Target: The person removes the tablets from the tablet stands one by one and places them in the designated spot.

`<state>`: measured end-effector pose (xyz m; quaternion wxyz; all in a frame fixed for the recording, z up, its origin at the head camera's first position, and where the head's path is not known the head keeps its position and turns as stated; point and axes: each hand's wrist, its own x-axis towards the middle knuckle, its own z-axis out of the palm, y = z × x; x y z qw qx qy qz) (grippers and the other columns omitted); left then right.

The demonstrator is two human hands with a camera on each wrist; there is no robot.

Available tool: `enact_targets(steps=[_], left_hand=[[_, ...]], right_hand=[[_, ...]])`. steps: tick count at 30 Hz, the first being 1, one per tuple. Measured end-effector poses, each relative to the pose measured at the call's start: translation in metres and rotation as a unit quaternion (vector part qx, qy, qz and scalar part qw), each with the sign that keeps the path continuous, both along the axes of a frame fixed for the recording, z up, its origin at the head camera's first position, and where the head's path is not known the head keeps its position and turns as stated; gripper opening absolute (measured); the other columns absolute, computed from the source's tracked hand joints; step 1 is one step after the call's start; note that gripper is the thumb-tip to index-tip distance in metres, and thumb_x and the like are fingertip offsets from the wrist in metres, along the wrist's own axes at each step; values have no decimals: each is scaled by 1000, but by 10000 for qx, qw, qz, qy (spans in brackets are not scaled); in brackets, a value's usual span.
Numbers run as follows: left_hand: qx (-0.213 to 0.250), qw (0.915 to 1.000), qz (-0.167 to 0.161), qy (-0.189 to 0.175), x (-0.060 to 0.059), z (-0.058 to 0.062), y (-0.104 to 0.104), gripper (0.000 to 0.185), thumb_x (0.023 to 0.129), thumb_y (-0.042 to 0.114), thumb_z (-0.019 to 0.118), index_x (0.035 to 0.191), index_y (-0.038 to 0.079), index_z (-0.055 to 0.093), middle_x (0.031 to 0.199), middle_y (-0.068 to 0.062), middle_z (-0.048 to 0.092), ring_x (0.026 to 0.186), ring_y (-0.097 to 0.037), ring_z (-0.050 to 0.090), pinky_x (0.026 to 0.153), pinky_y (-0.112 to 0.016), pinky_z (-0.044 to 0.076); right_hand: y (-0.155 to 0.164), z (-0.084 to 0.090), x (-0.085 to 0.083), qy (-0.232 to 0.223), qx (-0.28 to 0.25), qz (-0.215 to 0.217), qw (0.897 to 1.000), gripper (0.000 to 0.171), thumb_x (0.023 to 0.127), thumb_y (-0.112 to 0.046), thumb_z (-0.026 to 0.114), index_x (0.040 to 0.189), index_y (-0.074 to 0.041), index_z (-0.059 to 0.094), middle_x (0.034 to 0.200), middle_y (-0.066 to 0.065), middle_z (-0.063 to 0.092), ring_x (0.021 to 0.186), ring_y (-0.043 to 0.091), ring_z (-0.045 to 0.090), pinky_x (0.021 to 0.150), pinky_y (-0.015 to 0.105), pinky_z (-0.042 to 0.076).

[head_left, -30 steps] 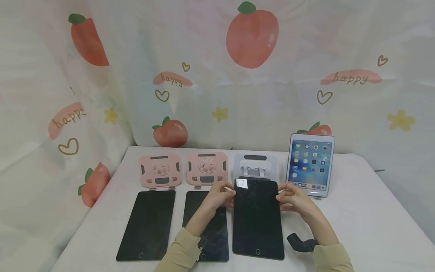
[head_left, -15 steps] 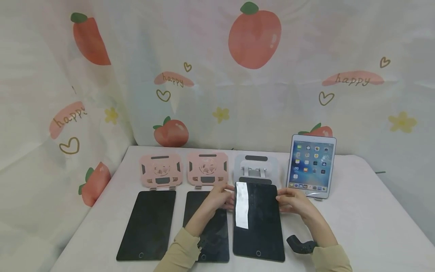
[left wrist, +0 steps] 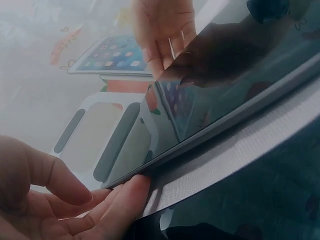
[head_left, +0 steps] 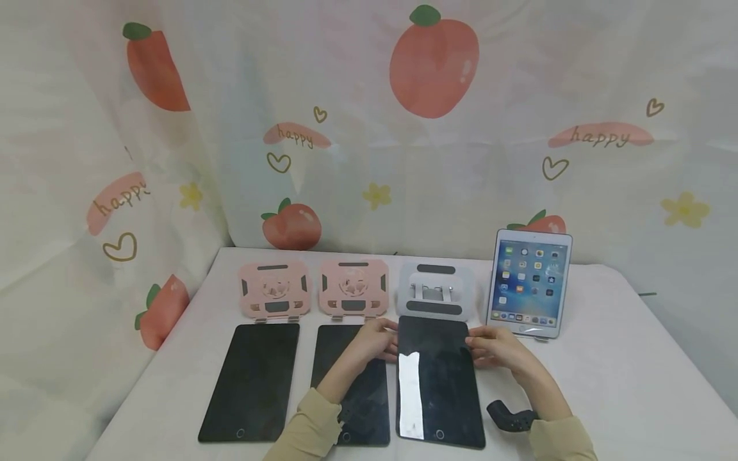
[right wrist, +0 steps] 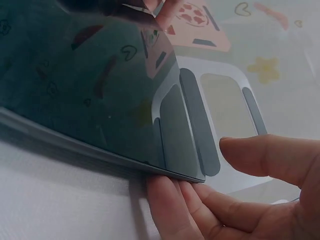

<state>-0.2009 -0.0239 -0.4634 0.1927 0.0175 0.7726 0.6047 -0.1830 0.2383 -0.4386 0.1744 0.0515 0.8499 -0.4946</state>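
A black tablet point(head_left: 441, 384) lies screen up in front of a pale blue and white tablet stand point(head_left: 436, 308), its far end slightly raised. At its far left corner, my left hand point(head_left: 371, 343) supports the edge with fingers underneath; the left wrist view shows the thumb off the glass. My right hand point(head_left: 503, 349) is at the far right corner. In the right wrist view, its fingertips point(right wrist: 167, 197) sit under the tablet's edge and the thumb is lifted away. The left forearm crosses over a second black tablet point(head_left: 375, 403).
A third black tablet point(head_left: 250, 383) lies at the left. Behind the left tablets stand two pink tablet stands point(head_left: 251, 289). At the back right, a white tablet point(head_left: 529, 282) with a lit screen leans upright. A patterned curtain point(head_left: 346, 83) encloses the white table point(head_left: 623, 384).
The far end of the black tablet has come down toward the table, away from the pale stand, with both hands following. The bright reflection has slid from its far left corner to its near left.
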Motion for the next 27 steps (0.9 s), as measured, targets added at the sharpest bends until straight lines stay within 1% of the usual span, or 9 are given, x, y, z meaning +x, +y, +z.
enact_targets(steps=[3,7,10,13,16,20,23,27], left_hand=[[-177,9997,-84,157,1,0,1,35,90,4,49,122,-6,57,87,-15,68,71,-18,68,65,-29,59],[-437,9983,-165,361,3,2,1,35,90,3,48,122,-8,57,88,-15,67,70,-19,69,65,-28,59],[-604,9968,-178,483,3,1,2,35,90,4,48,121,-8,58,91,-14,67,70,-17,68,66,-29,59],[-677,9957,-213,597,3,-1,2,34,91,4,49,121,-8,58,93,-15,66,72,-17,66,66,-30,59],[-744,9948,-244,652,2,-3,3,33,93,5,49,122,-8,58,92,-14,66,71,-15,65,64,-29,58],[-817,9946,-259,589,3,-2,4,34,93,7,50,123,-7,58,88,-13,64,68,-14,65,63,-29,57],[-926,9935,-296,597,4,1,3,34,93,7,51,123,-7,57,91,-14,65,68,-15,66,65,-30,57],[-1159,9897,-425,725,7,4,3,36,93,8,52,125,-6,57,99,-16,66,71,-16,66,68,-32,57]], right_hand=[[-1,-1,0,-22,-44,25,10000,46,95,-15,53,127,17,45,110,28,63,85,16,66,77,37,59],[-1,-1,0,-18,-70,49,10000,45,95,-14,52,126,17,45,108,28,63,84,16,66,76,38,59],[0,-2,1,10,-42,74,10000,43,95,-14,52,126,17,47,105,26,64,82,16,65,75,37,59],[1,-2,2,41,19,78,10000,42,95,-13,51,125,16,48,102,23,66,80,15,64,74,36,59],[1,-2,2,45,49,39,10000,41,95,-12,51,125,16,50,101,22,67,79,15,64,73,36,59],[1,-1,2,35,53,32,10000,41,95,-12,51,125,16,50,103,23,67,81,16,64,74,36,59],[1,-1,2,29,24,48,10000,41,95,-11,51,126,16,49,105,25,66,82,16,65,75,36,59],[2,-1,2,7,10,107,9999,42,95,-11,50,127,17,48,107,25,66,83,16,65,76,36,59]])
